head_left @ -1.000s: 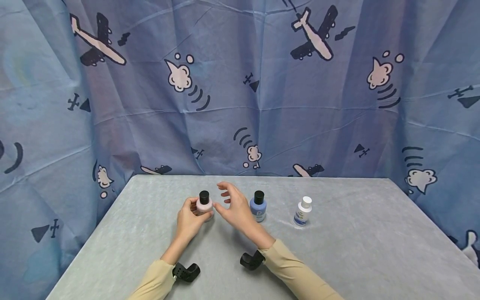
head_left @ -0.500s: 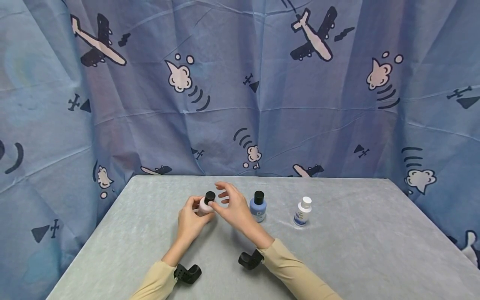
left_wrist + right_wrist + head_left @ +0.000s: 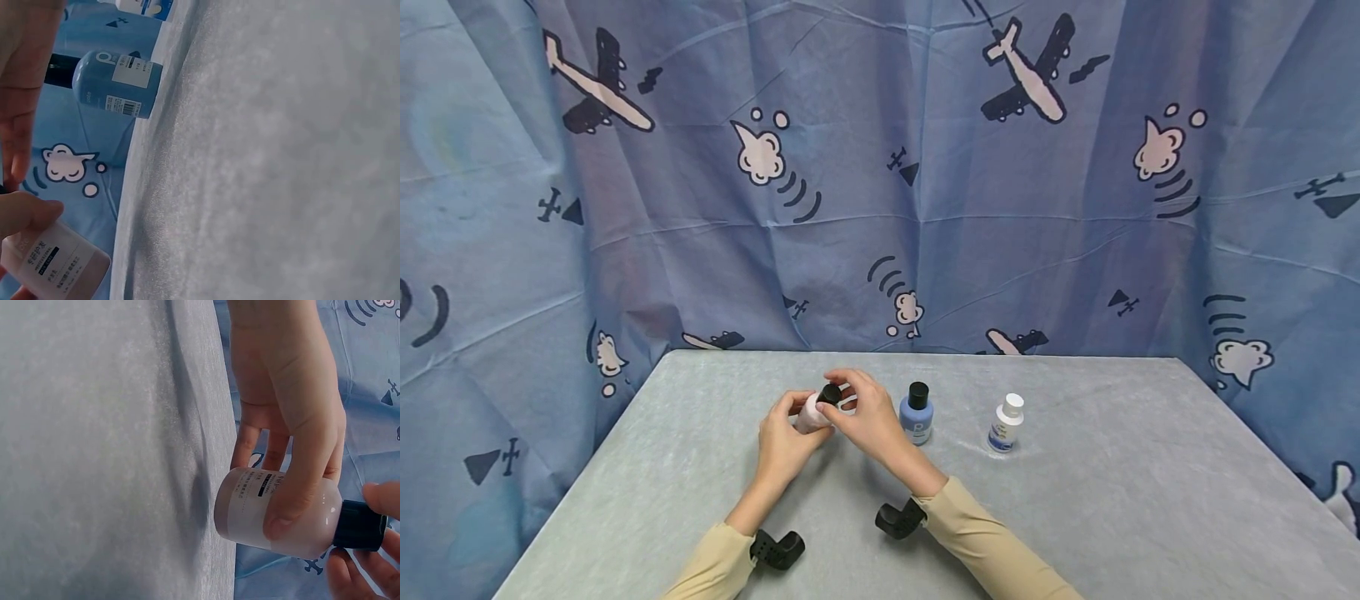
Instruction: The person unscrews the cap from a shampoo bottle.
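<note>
My left hand (image 3: 784, 442) grips a pale pink bottle (image 3: 250, 506) with a black cap (image 3: 360, 526), thumb on one side and fingers round the other. The bottle tilts toward the right in the head view; whether its base touches the table cannot be told. With thumb and fingers, my right hand (image 3: 872, 421) pinches the black cap. The left wrist view shows the bottle's printed label, while its cap is mostly out of frame. Just right of my right hand stands a blue bottle (image 3: 916, 419), black-capped and upright.
Farther right, a small white bottle (image 3: 1006, 423) with a white cap and blue-marked label stands upright. All this is on a light grey covered table (image 3: 1120, 483). A blue curtain (image 3: 850, 250) printed with planes hangs behind the table's far edge.
The pink bottle has tipped rightward from nearly upright, its cap moving toward my right hand. My right fingers have closed in round the cap. The other bottles have stayed put.
</note>
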{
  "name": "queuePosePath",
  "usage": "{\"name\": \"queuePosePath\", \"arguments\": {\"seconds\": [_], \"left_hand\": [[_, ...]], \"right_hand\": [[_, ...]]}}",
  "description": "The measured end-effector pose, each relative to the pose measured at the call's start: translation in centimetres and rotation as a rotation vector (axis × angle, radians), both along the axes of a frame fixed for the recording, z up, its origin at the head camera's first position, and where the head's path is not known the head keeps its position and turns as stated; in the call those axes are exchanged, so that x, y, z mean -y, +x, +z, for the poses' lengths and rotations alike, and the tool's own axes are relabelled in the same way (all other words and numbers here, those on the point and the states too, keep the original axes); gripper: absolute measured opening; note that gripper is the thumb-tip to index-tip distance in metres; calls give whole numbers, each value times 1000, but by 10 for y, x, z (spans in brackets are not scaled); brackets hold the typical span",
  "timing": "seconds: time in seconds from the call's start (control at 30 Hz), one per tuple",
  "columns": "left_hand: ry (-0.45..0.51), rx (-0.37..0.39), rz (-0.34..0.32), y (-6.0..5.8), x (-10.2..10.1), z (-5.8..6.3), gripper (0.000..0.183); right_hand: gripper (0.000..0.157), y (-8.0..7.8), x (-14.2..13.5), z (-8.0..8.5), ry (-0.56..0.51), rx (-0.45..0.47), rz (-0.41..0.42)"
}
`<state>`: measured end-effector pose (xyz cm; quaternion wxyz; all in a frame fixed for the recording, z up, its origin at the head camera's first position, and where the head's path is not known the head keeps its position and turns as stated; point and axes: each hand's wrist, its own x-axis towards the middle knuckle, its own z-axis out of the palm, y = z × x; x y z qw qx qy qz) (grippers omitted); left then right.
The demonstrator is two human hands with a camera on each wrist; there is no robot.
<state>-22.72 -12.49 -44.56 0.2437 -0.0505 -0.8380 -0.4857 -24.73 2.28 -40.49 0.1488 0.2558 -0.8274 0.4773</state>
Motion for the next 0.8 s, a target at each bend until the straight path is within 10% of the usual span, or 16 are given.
{"name": "queuePosePath", "arguments": {"seconds": [0.8], "left_hand": [[12,-20,9,4,0,4,51]], "right_hand": [[31,-2,-2,3,-76,35,3]]}}
